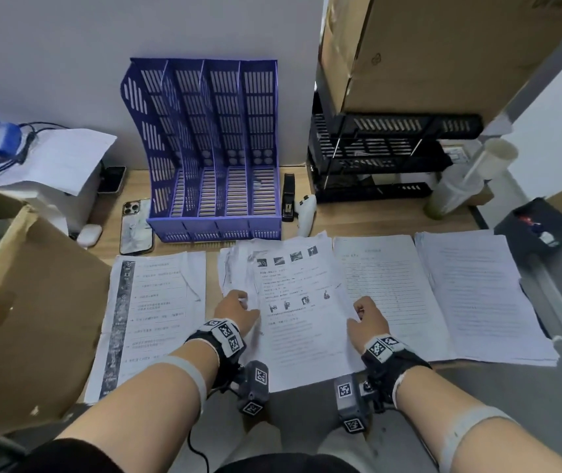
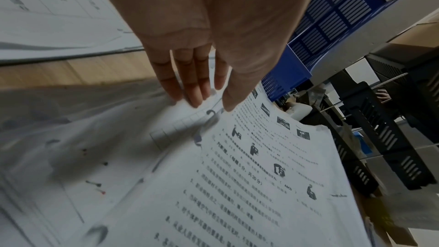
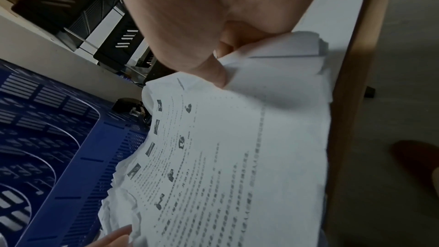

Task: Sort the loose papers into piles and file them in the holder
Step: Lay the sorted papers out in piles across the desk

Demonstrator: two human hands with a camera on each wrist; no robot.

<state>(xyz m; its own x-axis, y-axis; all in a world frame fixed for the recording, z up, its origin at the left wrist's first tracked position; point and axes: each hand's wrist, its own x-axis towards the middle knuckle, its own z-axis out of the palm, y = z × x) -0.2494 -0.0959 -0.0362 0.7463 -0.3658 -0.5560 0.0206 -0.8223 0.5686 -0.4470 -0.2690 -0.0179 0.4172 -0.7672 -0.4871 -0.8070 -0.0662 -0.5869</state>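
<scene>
So far the sorting looks largely done: the middle stack (image 1: 293, 302), topped by a printed sheet with small pictures, lies on the table (image 1: 375, 220) just in front of the blue holder (image 1: 214, 158), with a pile to its left (image 1: 149, 319) and two more to its right (image 1: 388, 291) (image 1: 477, 295). Filing is all still ahead (every slot of the holder appears empty). The right hand (image 1: 368, 319) pinches the stack's right edge between thumb and curled fingers, paper bunching in the grip, while the left hand (image 1: 238, 308) lies on the left side with fingers straight and spread lightly, tips pressing the crumpled lower sheets. Both sit at the stack's near half, so it lies between the hands, not yet lifted.
</scene>
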